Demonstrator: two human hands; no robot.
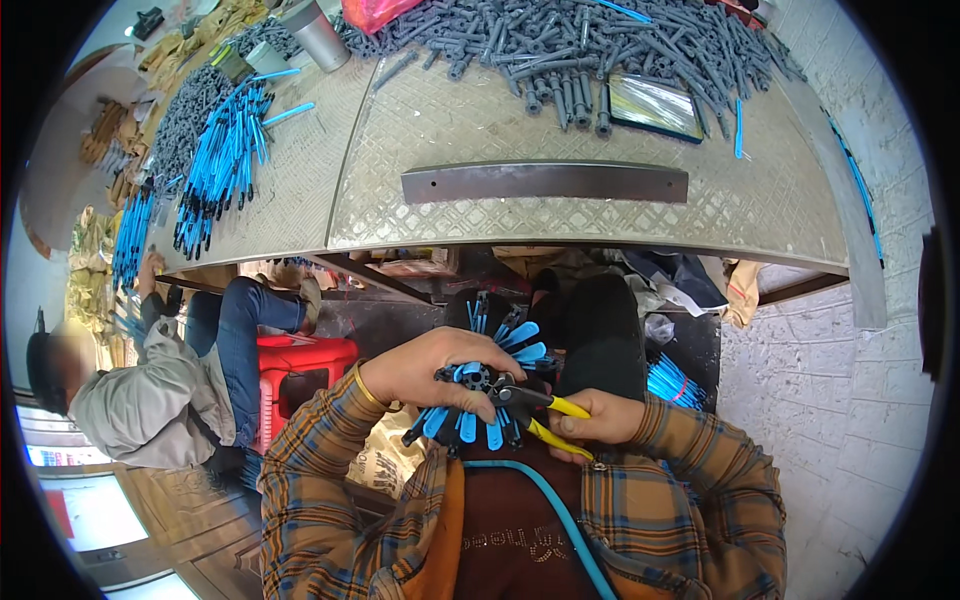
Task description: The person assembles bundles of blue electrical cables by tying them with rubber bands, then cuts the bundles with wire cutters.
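My left hand [435, 365] is wrapped round a bundle of flat blue-and-black sticks [495, 433] above my lap. The sticks fan outward around a round black piece [470, 378] with holes in it. From the right, my right hand [605, 418] grips a pair of pliers [548, 436] with yellow handles, which are spread apart. The dark jaws of the pliers reach into the bundle beside my left fingers. Whether they bite on a stick is too small to tell.
Ahead stands a worktable [390, 130] with a heap of grey plastic tubes [560, 50], a dark metal bar [545, 183] and a dark flat tray [655, 106]. Blue sticks [225, 160] are piled left, near a seated co-worker [165, 390]. A red stool [300, 375] stands between us.
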